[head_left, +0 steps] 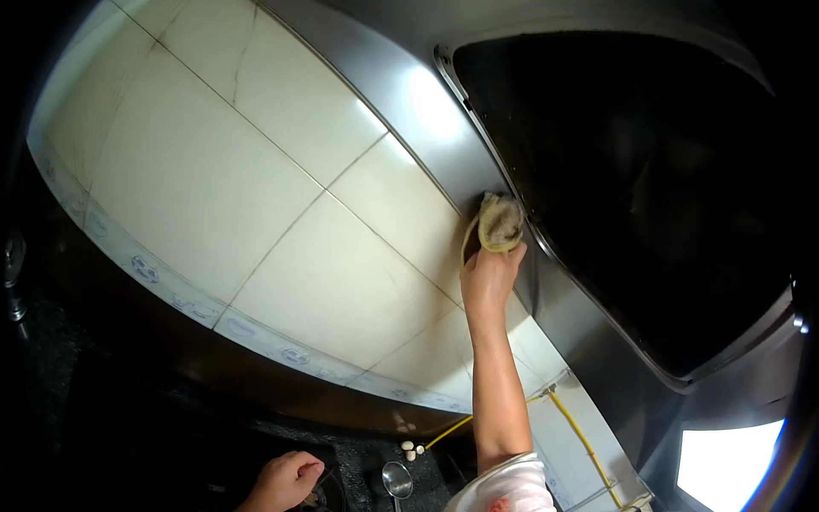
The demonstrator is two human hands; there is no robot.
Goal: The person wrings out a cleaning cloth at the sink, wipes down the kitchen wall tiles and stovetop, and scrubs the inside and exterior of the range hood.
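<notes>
My right hand (491, 277) is raised on an outstretched arm and grips a bunched, yellow-edged cloth (502, 224). The cloth is against the steel surface of a range hood (426, 107), beside the rim of its dark opening. Low in the view, my left hand (286, 480) hovers near the stove burner (317, 497). Its fingers are curled in, and nothing shows in them.
A metal ladle (397, 480) and several small whitish round pieces (410, 450) lie on the dark speckled counter (358, 452). A yellow hose (584, 439) runs along the tiled wall (281, 196). A tap-like metal fitting (14, 273) stands at far left.
</notes>
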